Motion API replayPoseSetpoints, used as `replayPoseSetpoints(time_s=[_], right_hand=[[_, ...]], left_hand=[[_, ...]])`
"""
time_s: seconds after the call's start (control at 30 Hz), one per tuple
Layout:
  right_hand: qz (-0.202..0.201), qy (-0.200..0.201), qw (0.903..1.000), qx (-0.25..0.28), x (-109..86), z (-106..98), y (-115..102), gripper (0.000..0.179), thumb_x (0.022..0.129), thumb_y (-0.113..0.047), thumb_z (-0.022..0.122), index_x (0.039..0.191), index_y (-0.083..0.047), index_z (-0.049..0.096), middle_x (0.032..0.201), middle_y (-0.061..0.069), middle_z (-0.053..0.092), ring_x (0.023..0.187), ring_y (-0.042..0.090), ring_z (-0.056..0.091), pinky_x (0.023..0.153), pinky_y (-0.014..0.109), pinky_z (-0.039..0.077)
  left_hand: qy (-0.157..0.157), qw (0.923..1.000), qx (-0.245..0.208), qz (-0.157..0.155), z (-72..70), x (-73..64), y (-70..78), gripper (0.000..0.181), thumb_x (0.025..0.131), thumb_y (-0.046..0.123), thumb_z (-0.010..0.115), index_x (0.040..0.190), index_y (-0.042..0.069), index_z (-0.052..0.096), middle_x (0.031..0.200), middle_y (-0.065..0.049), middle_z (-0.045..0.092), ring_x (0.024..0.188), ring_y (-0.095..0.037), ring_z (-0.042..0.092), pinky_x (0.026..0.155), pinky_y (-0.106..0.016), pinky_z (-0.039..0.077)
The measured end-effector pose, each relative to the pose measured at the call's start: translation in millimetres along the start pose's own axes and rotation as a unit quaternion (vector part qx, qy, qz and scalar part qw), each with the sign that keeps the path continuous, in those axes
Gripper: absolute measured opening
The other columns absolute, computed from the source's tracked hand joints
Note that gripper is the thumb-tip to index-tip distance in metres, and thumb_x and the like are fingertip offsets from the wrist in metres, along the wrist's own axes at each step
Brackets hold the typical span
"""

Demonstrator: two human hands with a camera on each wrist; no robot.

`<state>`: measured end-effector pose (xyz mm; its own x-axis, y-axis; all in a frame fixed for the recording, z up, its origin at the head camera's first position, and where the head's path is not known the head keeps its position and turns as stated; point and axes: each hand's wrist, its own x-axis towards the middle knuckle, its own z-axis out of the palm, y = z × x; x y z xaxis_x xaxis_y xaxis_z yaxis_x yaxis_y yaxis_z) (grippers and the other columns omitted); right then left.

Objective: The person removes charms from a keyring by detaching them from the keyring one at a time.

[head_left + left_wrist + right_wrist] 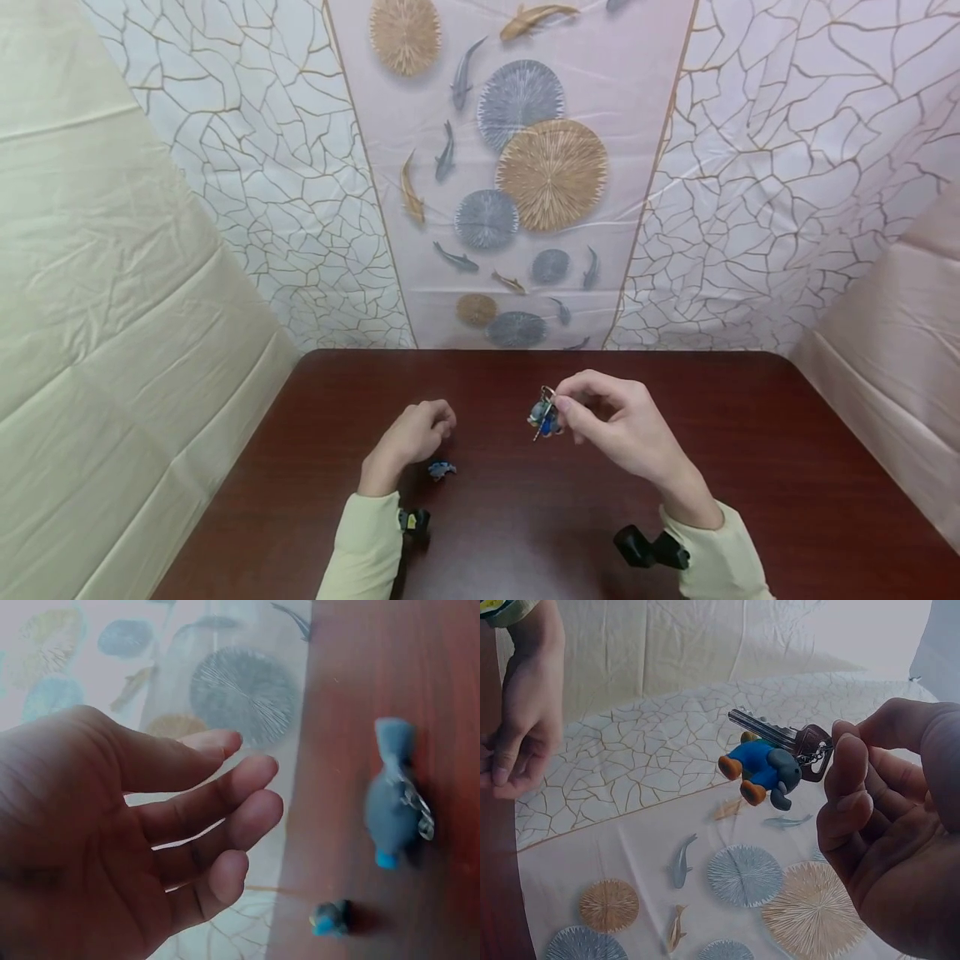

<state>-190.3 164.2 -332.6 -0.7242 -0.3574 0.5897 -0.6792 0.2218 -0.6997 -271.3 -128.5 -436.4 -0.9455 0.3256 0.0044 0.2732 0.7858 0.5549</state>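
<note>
My right hand (626,429) pinches a key (769,731) by its bow between thumb and fingers, up above the table. On a short chain from it hangs a small elephant figure (761,769), grey-headed, blue-bodied, with orange feet. My left hand (412,433) holds nothing; its fingers are loosely bent above the table. Close below that hand, a small blue-grey figure (441,469) lies on the tabletop. The left wrist view shows this blurred figure (394,802) with a flared end and a silver chain. A smaller dark-and-blue object (330,919) lies near it, hidden in the head view.
The dark reddish-brown table (517,533) has rounded far corners. Behind it hangs a patterned cloth (517,275) with fish and round motifs. Pale fabric (150,333) slopes along the left side, and more fabric (892,350) along the right. Black wrist cameras (651,548) sit at both cuffs.
</note>
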Motion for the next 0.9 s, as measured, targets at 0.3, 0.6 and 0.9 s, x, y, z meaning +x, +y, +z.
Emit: replayPoseSetpoints(time_s=[0.3,0.6,0.9], right_hand=[[-0.002,-0.002,1.0000,0.000,1.8,0.2,-1.0,0.018,0.090,0.005,0.063,0.092,-0.013,0.066,0.072,0.004,0.065,0.051,0.015,0.055,0.045,0.023,0.045],[-0.001,0.000,1.0000,-0.004,0.8,-0.9,-1.2,0.018,0.090,0.004,0.064,0.092,-0.014,0.066,0.072,0.006,0.064,0.051,0.011,0.055,0.045,0.023,0.046],[-0.003,0.003,1.0000,-0.008,-1.0,-0.9,-1.6,0.019,0.090,0.004,0.064,0.092,-0.014,0.066,0.072,-0.002,0.064,0.051,0.013,0.055,0.045,0.022,0.045]], left_hand=[[0.026,0.9991,0.003,0.034,-10.5,-3.1,19.3,0.014,0.099,0.011,0.054,0.102,0.015,0.066,0.089,0.003,0.066,0.077,-0.010,0.059,0.071,-0.032,0.050],[0.079,0.9937,-0.011,0.079,-24.9,-13.8,46.4,0.008,0.098,0.019,0.058,0.099,0.020,0.066,0.085,0.007,0.065,0.067,-0.009,0.053,0.068,-0.028,0.047],[0.121,0.9863,-0.029,0.108,-36.9,-26.3,75.4,0.005,0.097,0.021,0.061,0.096,0.024,0.065,0.078,0.011,0.060,0.066,-0.008,0.052,0.067,-0.025,0.046]])
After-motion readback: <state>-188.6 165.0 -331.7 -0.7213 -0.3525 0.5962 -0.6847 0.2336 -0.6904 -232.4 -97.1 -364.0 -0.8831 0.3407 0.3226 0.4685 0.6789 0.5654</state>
